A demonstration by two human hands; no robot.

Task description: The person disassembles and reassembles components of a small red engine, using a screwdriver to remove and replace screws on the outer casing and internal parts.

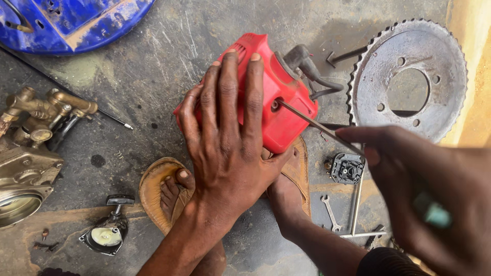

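Note:
My left hand (225,138) lies flat on a red plastic engine cover (289,105), fingers spread over its top and the thumb hooked under its near edge. The cover rests on the concrete floor against my sandalled feet (171,191). My right hand (424,189) grips a screwdriver by its teal handle (434,214). The thin metal shaft (317,125) slants up to the left, and its tip sits in a small hole on the cover's side. A black rubber cap with a cable (304,61) sticks out of the cover's far end.
A large toothed sprocket (378,66) lies at the right. A blue panel (76,20) is at the top left, a brass engine part (30,138) at the left. A pull-starter piece (105,235), a small black part (347,168), a spanner (330,212) and a metal rod (356,209) lie around my feet.

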